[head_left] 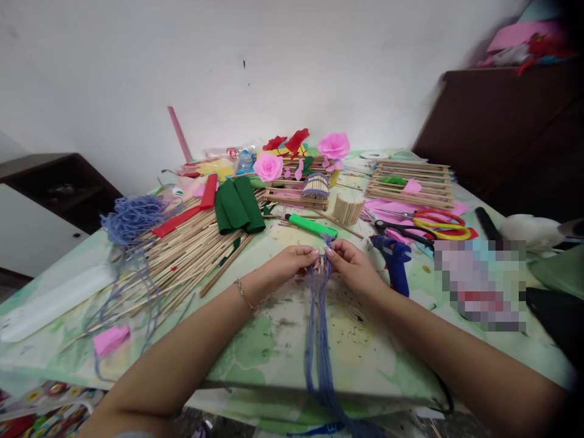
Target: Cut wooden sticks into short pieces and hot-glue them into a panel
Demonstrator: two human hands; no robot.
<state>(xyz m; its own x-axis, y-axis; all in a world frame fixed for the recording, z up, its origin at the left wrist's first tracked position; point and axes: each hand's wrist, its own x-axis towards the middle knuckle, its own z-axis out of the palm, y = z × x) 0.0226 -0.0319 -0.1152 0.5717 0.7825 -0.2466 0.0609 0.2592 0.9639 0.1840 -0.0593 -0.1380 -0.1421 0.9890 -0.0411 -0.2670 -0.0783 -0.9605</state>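
Observation:
Several strands of blue-purple yarn hang from between my two hands, over the table's front edge and down out of view. My left hand pinches the strands near their top with thumb and forefinger. Close beside it, my right hand pinches the same yarn, with a short tuft standing above the fingertips. Just beyond my hands lies a bright green utility knife. A blue hot glue gun rests to the right of my right hand. The yarn between the fingertips is partly hidden by the fingers.
On the left, thin wooden sticks lie under folded green cloth, near a tangle of blue yarn. Paper flowers and a stick frame stand at the back. Scissors lie at right on the patterned tablecloth.

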